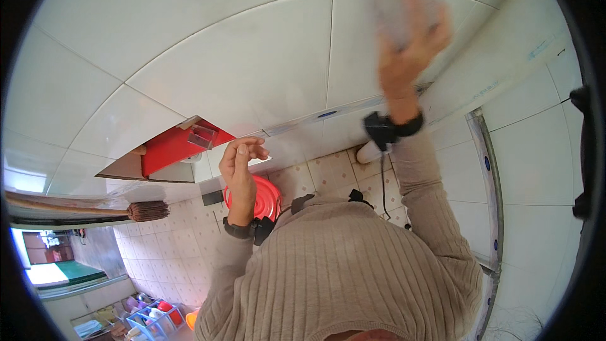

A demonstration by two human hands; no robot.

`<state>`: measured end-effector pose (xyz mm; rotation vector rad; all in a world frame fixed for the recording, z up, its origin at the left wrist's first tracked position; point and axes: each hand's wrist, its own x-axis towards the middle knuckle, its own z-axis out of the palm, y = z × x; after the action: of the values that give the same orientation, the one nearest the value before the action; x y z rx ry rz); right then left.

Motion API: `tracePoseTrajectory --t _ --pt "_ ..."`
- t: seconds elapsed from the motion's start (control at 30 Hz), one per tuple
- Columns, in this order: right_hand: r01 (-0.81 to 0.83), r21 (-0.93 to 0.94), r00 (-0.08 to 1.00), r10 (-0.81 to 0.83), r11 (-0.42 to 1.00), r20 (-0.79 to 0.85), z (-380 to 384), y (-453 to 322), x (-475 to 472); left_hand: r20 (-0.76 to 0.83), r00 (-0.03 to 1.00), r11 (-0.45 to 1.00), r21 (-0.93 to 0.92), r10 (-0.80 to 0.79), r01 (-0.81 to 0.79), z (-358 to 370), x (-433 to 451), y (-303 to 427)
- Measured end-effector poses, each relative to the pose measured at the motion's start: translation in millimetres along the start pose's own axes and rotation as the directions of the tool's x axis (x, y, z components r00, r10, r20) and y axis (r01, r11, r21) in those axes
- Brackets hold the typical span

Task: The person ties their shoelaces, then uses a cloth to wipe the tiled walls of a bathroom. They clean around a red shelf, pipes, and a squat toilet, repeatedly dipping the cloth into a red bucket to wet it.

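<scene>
My right hand (408, 64) is raised against the white tiled wall (265, 52), blurred by motion. Under its spread fingers is a greyish cloth (402, 14), too smeared to make out clearly. A black band (395, 128) circles that wrist, and a cable hangs from it. My left hand (240, 168) holds nothing; its fingers are loosely bent in front of the wall's lower part. Close to it is a recess in the tiles with a red panel (173, 154) and a small clear plastic box (202, 136).
Below my left hand a red plastic basin (267, 199) stands on the patterned floor tiles (331, 170). A brush with a wooden handle (149, 210) juts in at left. Lower left, a blue basket (156, 319) holds bottles. A grey pipe (493, 189) runs along the right.
</scene>
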<state>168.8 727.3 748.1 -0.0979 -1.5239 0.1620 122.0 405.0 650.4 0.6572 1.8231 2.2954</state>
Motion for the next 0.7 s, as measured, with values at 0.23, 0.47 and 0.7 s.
tracePoseTrajectory --t 0.23,0.47,0.7 --pt "0.155 0.159 0.618 -0.221 0.975 0.755 -19 -45 -284 -0.049 0.994 0.993 0.065 -0.094 0.098 -18 -14 -28" --pt "-0.684 0.082 0.307 0.185 0.725 0.934 -59 -36 -226 -0.127 0.974 0.978 0.069 -0.188 0.197 -43 -32 -36" --pt "-0.31 0.279 0.948 0.272 0.909 0.166 -11 -50 -27 -0.203 0.95 0.969 0.018 -0.237 0.246 -51 -38 -42"
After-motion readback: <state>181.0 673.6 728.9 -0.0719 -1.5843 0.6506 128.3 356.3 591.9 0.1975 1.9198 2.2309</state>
